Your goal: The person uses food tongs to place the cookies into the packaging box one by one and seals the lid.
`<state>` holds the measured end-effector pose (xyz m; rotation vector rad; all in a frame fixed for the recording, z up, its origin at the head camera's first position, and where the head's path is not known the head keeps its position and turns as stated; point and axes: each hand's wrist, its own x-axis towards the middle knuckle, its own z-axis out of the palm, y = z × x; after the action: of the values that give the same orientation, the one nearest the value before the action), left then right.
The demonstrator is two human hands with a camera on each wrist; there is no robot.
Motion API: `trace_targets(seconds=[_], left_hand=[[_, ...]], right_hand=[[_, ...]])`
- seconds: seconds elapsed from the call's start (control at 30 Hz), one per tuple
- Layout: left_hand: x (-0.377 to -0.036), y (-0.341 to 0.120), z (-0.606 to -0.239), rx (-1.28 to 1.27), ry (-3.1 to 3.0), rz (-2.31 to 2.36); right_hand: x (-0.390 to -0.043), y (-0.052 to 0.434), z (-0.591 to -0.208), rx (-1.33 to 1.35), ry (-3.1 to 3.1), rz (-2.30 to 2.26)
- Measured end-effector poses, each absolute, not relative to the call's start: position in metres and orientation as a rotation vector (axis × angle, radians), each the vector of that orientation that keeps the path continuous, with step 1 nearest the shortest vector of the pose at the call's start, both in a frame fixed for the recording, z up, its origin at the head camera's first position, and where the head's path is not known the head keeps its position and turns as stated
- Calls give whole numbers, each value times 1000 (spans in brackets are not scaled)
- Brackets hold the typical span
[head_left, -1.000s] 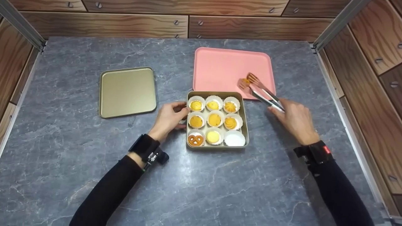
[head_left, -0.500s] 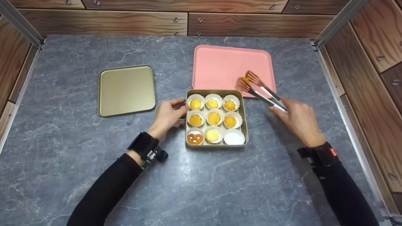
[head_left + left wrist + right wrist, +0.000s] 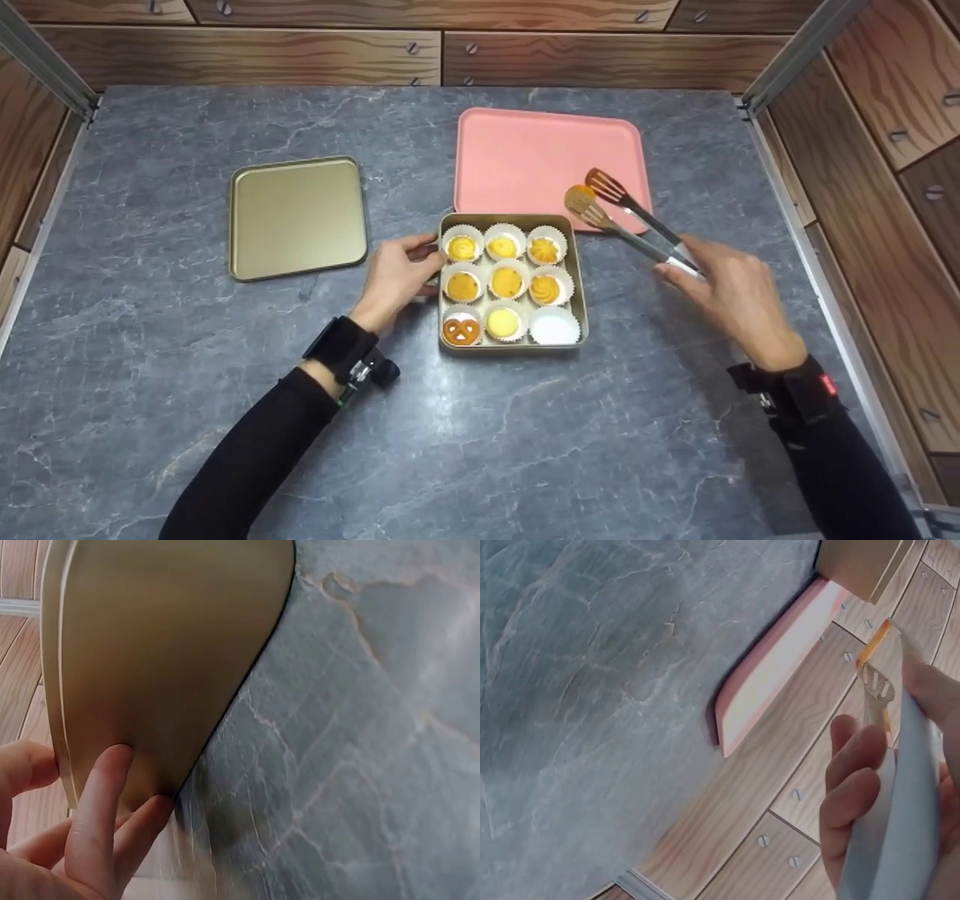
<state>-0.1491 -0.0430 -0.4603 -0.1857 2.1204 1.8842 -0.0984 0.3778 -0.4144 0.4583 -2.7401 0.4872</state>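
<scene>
My left hand (image 3: 394,277) rests at the left side of a gold square tin (image 3: 511,349); in the left wrist view its fingertips press against the tin's wall (image 3: 165,667). Inside the tin are several white paper cups with yellow and brown cookies, among them a pretzel (image 3: 461,328). The front right cup (image 3: 555,326) holds no cookie. My right hand (image 3: 739,296) grips tongs (image 3: 660,251) by their pale handles, the brown slotted heads over the tray's front right part. An orange-yellow cookie (image 3: 583,190) shows partly behind the left head; whether the tongs pinch it I cannot tell.
Behind the tin lies a pink tray (image 3: 525,150), its front edge close to the tin's back wall. The gold lid (image 3: 298,217) sits to the left on the grey marbled table (image 3: 420,450). Wood-patterned panels (image 3: 240,56) border the table.
My right hand has moved slightly right and toward me, and the tongs have turned so that the left head faces up more. The left hand stays against the tin.
</scene>
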Motion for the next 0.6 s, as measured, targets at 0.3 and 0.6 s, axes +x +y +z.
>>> trace_targets(seconds=[0.3,0.6], left_hand=[[-150,-59,-460,-209,2211,1830],[-148,-71,-461,-215,2240,1845]], right_hand=[[-84,377,-403,659,-2702,490],[-76,374,-396,886,-2724,534]])
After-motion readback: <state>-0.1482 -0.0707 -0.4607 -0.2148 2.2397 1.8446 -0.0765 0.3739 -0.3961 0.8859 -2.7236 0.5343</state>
